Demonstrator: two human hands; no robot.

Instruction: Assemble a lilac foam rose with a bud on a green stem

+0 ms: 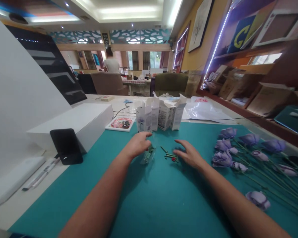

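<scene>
My left hand (138, 144) hangs open over a small clear plastic bag (148, 155) holding green pieces, its fingertips just beyond the bag. My right hand (190, 153) is spread, palm down, beside a small pile of thin green stems with red bits (170, 156), and holds nothing. Both lie on a teal cutting mat (89, 185). Several artificial purple roses (238, 148) on long green stems spread across the mat to my right.
Opened white cartons (161, 114) stand beyond the mat, next to a tray of pink items (120, 124). A white box (74, 127) and a black phone (66, 146) are on the left. A white plastic bag (201, 109) lies at the back; a person (111, 64) stands far off.
</scene>
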